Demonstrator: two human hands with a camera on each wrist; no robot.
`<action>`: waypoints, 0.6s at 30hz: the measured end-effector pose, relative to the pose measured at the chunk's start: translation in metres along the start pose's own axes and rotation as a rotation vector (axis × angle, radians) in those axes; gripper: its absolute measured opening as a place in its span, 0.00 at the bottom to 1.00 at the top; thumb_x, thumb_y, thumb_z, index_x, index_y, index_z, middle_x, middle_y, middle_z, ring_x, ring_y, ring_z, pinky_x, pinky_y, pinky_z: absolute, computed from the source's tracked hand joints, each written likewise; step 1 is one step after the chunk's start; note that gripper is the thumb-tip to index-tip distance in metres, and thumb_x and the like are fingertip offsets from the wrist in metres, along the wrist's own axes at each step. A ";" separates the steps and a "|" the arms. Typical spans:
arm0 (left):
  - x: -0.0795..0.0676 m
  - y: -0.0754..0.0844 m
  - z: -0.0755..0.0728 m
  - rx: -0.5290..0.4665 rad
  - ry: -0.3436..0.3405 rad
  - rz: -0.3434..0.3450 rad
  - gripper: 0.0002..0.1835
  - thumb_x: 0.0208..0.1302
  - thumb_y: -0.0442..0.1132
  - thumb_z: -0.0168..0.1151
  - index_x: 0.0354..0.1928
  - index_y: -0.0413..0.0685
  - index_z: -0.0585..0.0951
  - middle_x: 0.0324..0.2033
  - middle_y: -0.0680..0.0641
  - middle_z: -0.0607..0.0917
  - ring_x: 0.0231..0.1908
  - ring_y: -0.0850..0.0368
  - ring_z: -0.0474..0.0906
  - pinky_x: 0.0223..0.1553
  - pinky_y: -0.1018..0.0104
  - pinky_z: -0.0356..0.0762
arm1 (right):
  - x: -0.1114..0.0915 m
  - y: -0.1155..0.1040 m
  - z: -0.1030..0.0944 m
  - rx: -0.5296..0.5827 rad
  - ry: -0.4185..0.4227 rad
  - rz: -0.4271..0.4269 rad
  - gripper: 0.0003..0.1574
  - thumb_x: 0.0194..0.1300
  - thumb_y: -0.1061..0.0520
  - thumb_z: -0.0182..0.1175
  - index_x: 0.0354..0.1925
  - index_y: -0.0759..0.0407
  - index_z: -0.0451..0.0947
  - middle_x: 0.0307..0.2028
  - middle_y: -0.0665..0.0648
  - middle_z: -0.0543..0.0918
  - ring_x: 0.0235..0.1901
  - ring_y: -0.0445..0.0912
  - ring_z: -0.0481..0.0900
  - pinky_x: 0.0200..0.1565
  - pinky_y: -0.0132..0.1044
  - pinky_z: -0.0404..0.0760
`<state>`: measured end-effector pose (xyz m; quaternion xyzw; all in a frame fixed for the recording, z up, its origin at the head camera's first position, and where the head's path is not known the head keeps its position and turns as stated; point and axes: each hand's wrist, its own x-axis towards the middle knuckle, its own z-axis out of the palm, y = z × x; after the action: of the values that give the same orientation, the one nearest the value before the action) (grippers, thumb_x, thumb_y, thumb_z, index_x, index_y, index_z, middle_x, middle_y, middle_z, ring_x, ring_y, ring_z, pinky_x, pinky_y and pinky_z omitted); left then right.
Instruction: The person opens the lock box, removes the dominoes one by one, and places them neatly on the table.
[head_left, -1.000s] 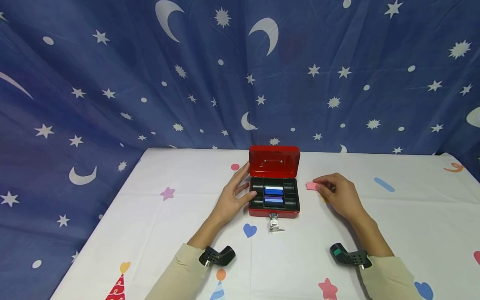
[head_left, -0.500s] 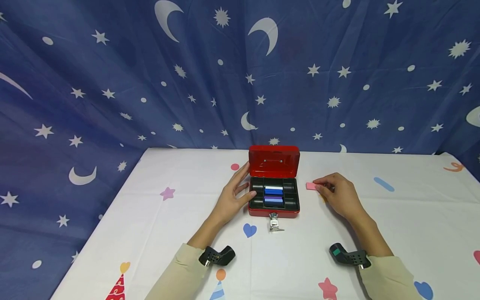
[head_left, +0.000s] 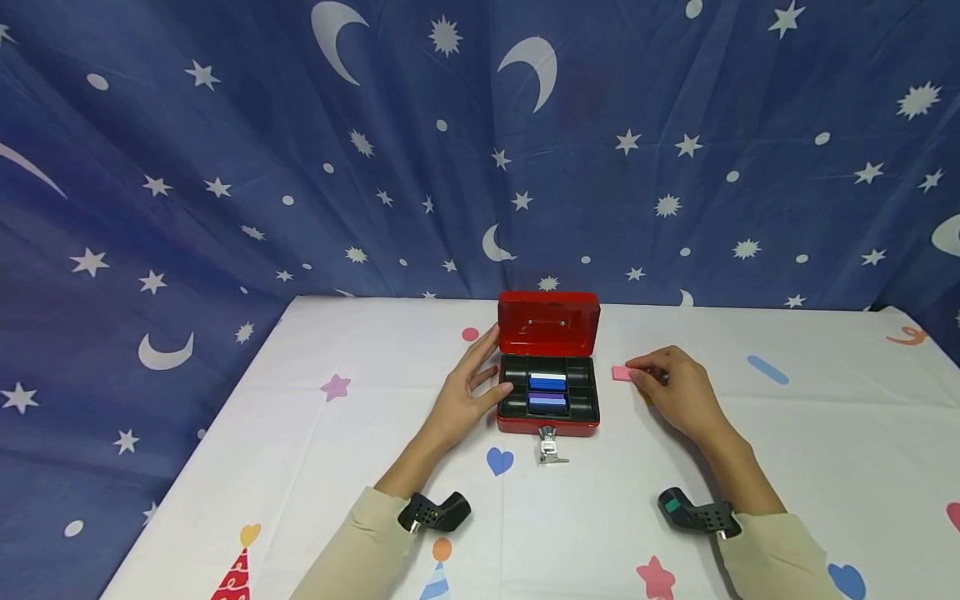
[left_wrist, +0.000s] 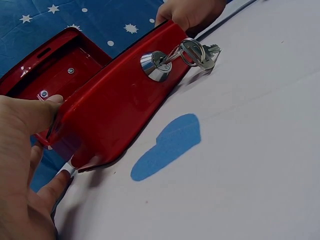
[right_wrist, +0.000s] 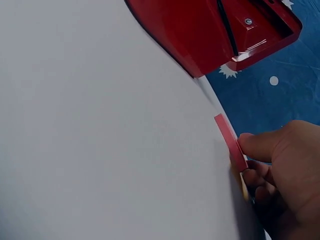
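Note:
A small red cash box (head_left: pixel 517 426) stands on the table with its lid (head_left: pixel 543 340) raised and a black compartment tray inside. My left hand (head_left: pixel 457 404) grips the box's left side, thumb over the rim and the other fingers spread along the outside. Blue, white and purple bars (head_left: pixel 547 383) lie in the tray's middle compartments. Right of the box, my right hand (head_left: pixel 681 392) pinches a flat pink rectangular block (right_wrist: pixel 231 142) between thumb and fingers, close over the cloth. Keys (left_wrist: pixel 200 52) on a ring hang from the lock at the box's front.
A white tablecloth (head_left: pixel 570 525) printed with hearts, stars and party hats covers the table. Behind it hangs a blue curtain (head_left: pixel 420 167) with moons and stars. Each wrist wears a black camera mount, such as the left mount (head_left: pixel 435 512).

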<state>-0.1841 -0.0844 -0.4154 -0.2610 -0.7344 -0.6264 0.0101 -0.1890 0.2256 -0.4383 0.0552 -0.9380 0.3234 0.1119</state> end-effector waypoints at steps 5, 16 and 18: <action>-0.001 0.000 0.000 -0.006 0.001 0.000 0.40 0.61 0.26 0.62 0.73 0.41 0.55 0.72 0.43 0.55 0.68 0.43 0.57 0.61 0.43 0.64 | 0.000 -0.003 -0.001 0.007 0.030 -0.030 0.14 0.64 0.63 0.61 0.49 0.65 0.81 0.38 0.62 0.76 0.33 0.51 0.71 0.35 0.43 0.75; 0.000 -0.001 -0.001 -0.019 -0.005 0.008 0.40 0.61 0.26 0.61 0.73 0.41 0.55 0.72 0.43 0.55 0.68 0.45 0.56 0.61 0.43 0.63 | 0.005 -0.028 -0.008 0.048 0.142 -0.160 0.11 0.63 0.64 0.61 0.45 0.62 0.82 0.34 0.58 0.80 0.31 0.47 0.71 0.30 0.39 0.70; 0.000 -0.001 -0.001 -0.017 -0.006 0.008 0.40 0.61 0.27 0.62 0.73 0.41 0.55 0.72 0.43 0.55 0.68 0.44 0.56 0.61 0.43 0.63 | 0.005 -0.033 -0.008 0.050 0.145 -0.178 0.11 0.63 0.64 0.62 0.44 0.62 0.83 0.34 0.57 0.80 0.30 0.47 0.71 0.29 0.39 0.70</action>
<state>-0.1846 -0.0854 -0.4164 -0.2657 -0.7280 -0.6319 0.0082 -0.1867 0.2050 -0.4113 0.1177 -0.9104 0.3386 0.2064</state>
